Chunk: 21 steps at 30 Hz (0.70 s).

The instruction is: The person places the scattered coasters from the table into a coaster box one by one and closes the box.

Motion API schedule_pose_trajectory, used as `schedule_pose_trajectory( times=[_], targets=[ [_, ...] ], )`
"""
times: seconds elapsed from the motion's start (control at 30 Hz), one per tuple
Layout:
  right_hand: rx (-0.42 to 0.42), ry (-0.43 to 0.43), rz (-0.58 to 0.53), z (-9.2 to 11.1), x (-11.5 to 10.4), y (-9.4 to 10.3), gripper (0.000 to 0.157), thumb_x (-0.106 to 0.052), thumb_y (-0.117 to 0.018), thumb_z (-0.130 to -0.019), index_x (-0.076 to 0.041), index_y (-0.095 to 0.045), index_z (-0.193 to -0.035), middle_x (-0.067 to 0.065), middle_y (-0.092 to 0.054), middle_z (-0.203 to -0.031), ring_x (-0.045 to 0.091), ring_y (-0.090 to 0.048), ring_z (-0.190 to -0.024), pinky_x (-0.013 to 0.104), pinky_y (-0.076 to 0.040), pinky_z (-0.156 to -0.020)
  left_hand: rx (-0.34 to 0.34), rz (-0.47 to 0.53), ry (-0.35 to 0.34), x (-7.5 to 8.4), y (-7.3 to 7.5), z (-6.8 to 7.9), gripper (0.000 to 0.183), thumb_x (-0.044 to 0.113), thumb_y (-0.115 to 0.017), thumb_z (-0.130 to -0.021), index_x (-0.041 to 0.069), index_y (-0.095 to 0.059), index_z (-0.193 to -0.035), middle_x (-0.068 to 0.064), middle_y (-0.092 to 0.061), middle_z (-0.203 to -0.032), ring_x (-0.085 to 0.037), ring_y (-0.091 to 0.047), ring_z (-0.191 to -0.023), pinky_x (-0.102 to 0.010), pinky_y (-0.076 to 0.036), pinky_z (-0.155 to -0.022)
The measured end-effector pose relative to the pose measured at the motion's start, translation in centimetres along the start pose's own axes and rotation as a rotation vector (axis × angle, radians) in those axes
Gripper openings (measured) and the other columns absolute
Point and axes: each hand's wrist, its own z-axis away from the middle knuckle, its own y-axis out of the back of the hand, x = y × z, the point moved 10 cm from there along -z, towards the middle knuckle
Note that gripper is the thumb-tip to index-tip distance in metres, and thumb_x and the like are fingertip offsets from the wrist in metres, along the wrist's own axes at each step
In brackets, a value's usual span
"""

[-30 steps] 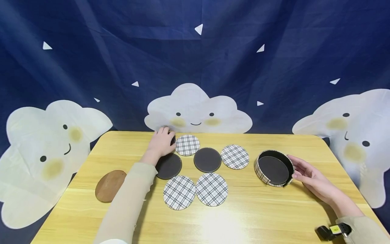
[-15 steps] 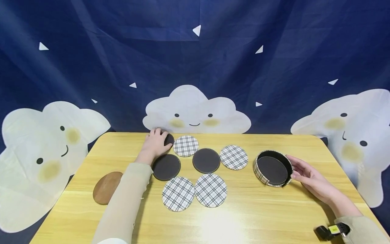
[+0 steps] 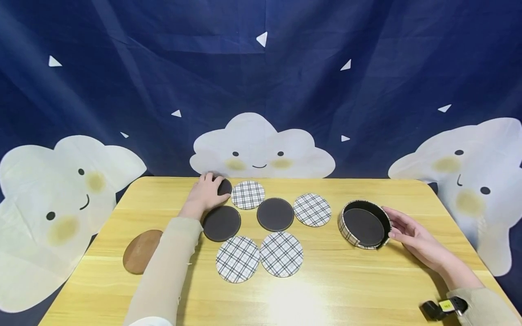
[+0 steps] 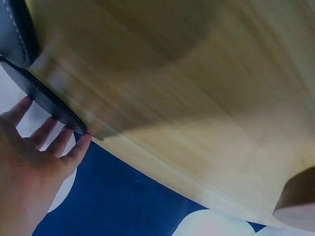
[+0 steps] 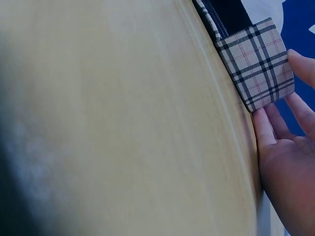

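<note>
My left hand lies over a round black coaster at the table's far edge. Its extended fingertips touch the rim of that black coaster in the left wrist view, and the hand covers its left part. At the right, my right hand holds a round coaster holder by its outer side, thumb and fingers spread along the wall. The holder stands upright, black inside, plaid outside, with a gap in its near side. Its plaid wall fills the upper right of the right wrist view.
Two more black coasters and several plaid coasters lie flat, mid-table. A brown round disc lies at the left, partly behind the left sleeve. A blue cloud-patterned cloth hangs behind the wooden table.
My left hand has drawn slightly left, so more of the black coaster under it shows. The right hand and the holder have kept their place.
</note>
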Motion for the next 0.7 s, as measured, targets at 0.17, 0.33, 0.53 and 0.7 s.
schedule_pose_trajectory(
  times=[0.17,0.33,0.53,0.7],
  targets=[
    [0.002,-0.002,-0.006,-0.07,-0.19,0.02,0.068,0.018,-0.038,-0.103,-0.01,-0.034,-0.165,-0.012,-0.052,-0.158,-0.004,-0.051,-0.141,0.008,-0.04,-0.111,-0.018,-0.015,0.001,-0.25,0.01,0.02,0.078,0.054,-0.065,-0.096,0.013,-0.045,-0.16,-0.028,-0.039,-0.159,-0.054,-0.038,-0.145,-0.071,-0.042,-0.11],
    [0.009,-0.005,-0.001,-0.07,-0.19,0.09,0.068,0.018,-0.039,-0.103,-0.01,-0.034,-0.165,-0.012,-0.052,-0.158,-0.005,-0.051,-0.141,0.008,-0.04,-0.111,-0.024,-0.02,0.007,-0.33,-0.16,-0.1,0.081,0.054,-0.065,-0.094,0.014,-0.042,-0.161,-0.028,-0.039,-0.16,-0.055,-0.039,-0.144,-0.072,-0.04,-0.112],
    [-0.002,0.001,-0.014,-0.1,-0.2,-0.04,0.068,0.019,-0.038,-0.103,-0.009,-0.034,-0.165,-0.011,-0.052,-0.159,-0.003,-0.053,-0.141,0.01,-0.041,-0.111,-0.022,-0.014,0.009,-0.68,-0.55,-0.35,0.085,0.055,-0.065,-0.09,0.014,-0.042,-0.161,-0.03,-0.036,-0.161,-0.056,-0.038,-0.143,-0.073,-0.037,-0.113],
    [-0.002,0.002,-0.023,0.01,-0.19,-0.06,0.068,0.019,-0.038,-0.103,-0.011,-0.035,-0.164,-0.011,-0.052,-0.159,-0.002,-0.053,-0.141,0.01,-0.042,-0.11,-0.013,-0.008,0.013,-0.75,-0.42,-0.36,0.088,0.055,-0.067,-0.085,0.015,-0.043,-0.16,-0.032,-0.035,-0.158,-0.054,-0.034,-0.145,-0.073,-0.039,-0.109]
  ],
)
